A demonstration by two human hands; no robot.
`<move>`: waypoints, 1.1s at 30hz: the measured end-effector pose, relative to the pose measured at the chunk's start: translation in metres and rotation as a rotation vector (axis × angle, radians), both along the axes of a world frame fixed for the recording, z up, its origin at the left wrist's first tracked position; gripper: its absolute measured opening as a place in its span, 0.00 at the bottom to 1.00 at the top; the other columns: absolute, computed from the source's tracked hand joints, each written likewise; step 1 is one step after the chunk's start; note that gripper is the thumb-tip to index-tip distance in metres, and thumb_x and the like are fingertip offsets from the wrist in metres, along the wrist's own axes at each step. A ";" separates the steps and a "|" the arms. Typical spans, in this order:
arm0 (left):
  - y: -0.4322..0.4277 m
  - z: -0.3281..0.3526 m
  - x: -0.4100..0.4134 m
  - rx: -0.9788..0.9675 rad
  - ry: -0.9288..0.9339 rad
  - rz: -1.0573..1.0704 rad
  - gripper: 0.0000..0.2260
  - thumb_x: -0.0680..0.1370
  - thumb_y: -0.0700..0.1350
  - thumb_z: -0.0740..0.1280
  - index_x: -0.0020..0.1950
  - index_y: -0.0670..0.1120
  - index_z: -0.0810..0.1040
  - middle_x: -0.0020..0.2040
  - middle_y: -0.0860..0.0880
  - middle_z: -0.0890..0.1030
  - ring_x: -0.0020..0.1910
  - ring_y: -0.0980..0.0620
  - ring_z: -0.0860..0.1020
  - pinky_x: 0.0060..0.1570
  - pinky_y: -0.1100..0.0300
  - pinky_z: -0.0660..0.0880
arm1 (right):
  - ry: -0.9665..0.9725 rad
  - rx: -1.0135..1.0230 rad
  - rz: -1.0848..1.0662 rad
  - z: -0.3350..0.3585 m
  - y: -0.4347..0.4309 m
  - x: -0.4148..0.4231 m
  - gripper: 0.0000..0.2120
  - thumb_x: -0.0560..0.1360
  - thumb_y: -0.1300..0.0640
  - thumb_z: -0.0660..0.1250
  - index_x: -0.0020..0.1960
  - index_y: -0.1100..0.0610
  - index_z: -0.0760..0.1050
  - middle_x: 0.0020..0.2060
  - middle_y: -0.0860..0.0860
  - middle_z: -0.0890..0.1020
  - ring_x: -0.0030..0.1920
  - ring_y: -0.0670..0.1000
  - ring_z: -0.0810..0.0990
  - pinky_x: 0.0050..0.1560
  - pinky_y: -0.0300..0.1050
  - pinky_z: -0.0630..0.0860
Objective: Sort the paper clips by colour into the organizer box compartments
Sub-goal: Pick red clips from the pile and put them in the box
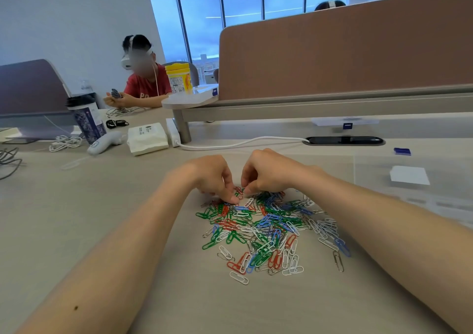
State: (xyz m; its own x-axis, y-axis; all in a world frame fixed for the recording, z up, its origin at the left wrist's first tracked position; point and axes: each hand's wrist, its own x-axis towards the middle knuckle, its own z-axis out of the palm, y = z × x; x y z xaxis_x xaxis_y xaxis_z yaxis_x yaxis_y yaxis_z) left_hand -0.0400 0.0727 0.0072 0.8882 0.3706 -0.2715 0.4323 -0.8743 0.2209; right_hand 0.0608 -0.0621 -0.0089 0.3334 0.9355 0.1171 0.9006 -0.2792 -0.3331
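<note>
In the middle of the counter point(115, 231) there's a mixed heap of red, green, blue, white and silver paper clips point(268, 228). At its far edge the left hand point(212, 177) and right hand point(268, 172) sit side by side, fingers curled down into the clips. Can't tell if either actually pinches one. A clear plastic box point(409, 200) sits off to the right.
</note>
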 end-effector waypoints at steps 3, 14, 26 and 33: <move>0.001 -0.001 0.000 -0.018 -0.003 -0.027 0.08 0.71 0.49 0.76 0.47 0.48 0.85 0.41 0.51 0.83 0.40 0.54 0.77 0.36 0.64 0.74 | 0.006 0.010 -0.013 0.001 0.002 0.000 0.05 0.71 0.56 0.76 0.47 0.53 0.85 0.33 0.42 0.78 0.36 0.42 0.75 0.42 0.39 0.70; 0.011 0.010 -0.011 -0.257 -0.219 0.071 0.03 0.73 0.36 0.73 0.43 0.42 0.84 0.40 0.46 0.85 0.39 0.54 0.81 0.44 0.60 0.81 | 0.056 0.017 -0.062 0.003 0.011 0.006 0.06 0.73 0.58 0.74 0.50 0.55 0.85 0.31 0.40 0.78 0.34 0.39 0.75 0.41 0.37 0.70; 0.020 0.016 -0.021 -0.377 -0.267 0.103 0.11 0.73 0.27 0.70 0.53 0.37 0.82 0.46 0.39 0.85 0.40 0.52 0.83 0.39 0.65 0.79 | 0.001 -0.056 -0.075 -0.011 0.040 -0.002 0.08 0.69 0.55 0.78 0.47 0.57 0.85 0.45 0.53 0.86 0.47 0.52 0.82 0.49 0.46 0.78; 0.019 0.018 -0.021 -0.385 -0.286 0.120 0.09 0.73 0.28 0.70 0.51 0.37 0.82 0.45 0.39 0.85 0.40 0.50 0.83 0.41 0.63 0.81 | 0.004 -0.063 -0.070 -0.009 0.038 -0.001 0.03 0.71 0.58 0.75 0.41 0.56 0.82 0.40 0.51 0.85 0.46 0.53 0.82 0.49 0.48 0.79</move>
State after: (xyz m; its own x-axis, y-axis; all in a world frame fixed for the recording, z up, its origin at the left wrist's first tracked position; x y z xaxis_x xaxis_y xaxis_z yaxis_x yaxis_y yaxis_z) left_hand -0.0608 0.0918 0.0248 0.9041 0.3960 -0.1606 0.4003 -0.6534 0.6425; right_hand 0.0596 -0.0240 -0.0181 0.3985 0.9154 0.0572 0.8767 -0.3618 -0.3169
